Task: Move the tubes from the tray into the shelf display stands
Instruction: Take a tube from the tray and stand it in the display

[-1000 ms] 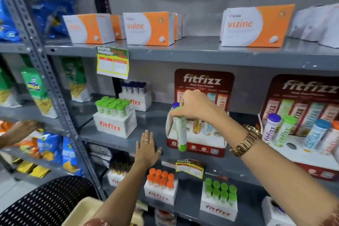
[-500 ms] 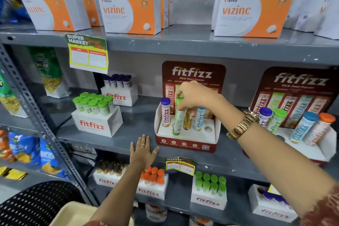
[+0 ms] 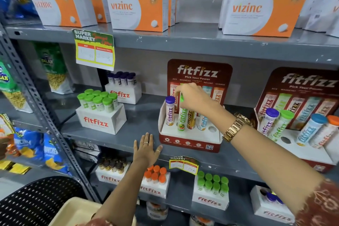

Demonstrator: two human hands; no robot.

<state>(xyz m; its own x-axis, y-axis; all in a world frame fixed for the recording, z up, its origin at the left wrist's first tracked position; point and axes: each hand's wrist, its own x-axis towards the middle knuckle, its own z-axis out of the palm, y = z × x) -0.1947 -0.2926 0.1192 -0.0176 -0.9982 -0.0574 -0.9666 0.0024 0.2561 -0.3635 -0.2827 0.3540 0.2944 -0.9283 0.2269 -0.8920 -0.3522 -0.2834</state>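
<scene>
Right hand (image 3: 194, 97): grip pinched on the cap of the green-capped tube (image 3: 182, 118), which stands in the second hole of the red display stand (image 3: 190, 142) directly below the grip. Just left of the grip stands the purple-capped tube (image 3: 169, 111); the gold tube (image 3: 191, 119) and blue tube (image 3: 202, 122) sit below and right. Left hand (image 3: 146, 149): fingers spread, palm flat on the grey shelf (image 3: 128, 134), below-left of the grip. The beige tray (image 3: 73, 214) lies at the bottom edge of view.
</scene>
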